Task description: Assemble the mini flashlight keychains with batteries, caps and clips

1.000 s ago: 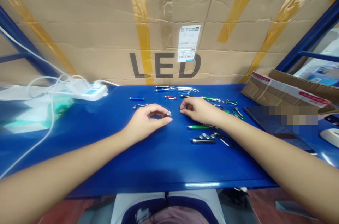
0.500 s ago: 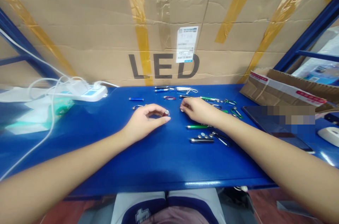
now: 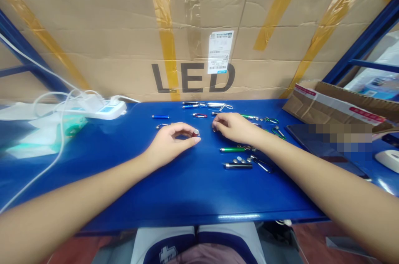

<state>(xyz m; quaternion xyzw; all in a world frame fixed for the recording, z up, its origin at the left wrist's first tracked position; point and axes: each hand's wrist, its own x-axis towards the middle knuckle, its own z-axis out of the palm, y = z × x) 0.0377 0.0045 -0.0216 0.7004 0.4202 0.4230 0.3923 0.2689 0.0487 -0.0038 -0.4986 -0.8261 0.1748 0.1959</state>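
My left hand point(image 3: 170, 143) is closed in a pinch on a small red flashlight tube point(image 3: 195, 133), whose silver end points up between thumb and fingers. To its right, my right hand point(image 3: 232, 127) has its fingers pinched around a tiny silver button cell point(image 3: 214, 129), mostly hidden by the fingertips. Below the right hand lie a green flashlight tube point(image 3: 232, 149) and a black flashlight tube point(image 3: 238, 166), with several button cells point(image 3: 239, 159) between them. A black carabiner clip point(image 3: 262, 164) rests beside these. Behind the hands is a red carabiner clip point(image 3: 200, 115).
Blue and silver flashlights point(image 3: 190, 106) lie along the back of the blue table point(image 3: 174, 197), near a blue tube point(image 3: 160, 117). A white power strip point(image 3: 114, 109) stands left, a tablet point(image 3: 324, 151) and cardboard box point(image 3: 333, 106) right. A large carton point(image 3: 124, 48) forms the back wall.
My right hand has shifted very slightly, and its fingers are still pinched. The left hand and the red tube stay in place.
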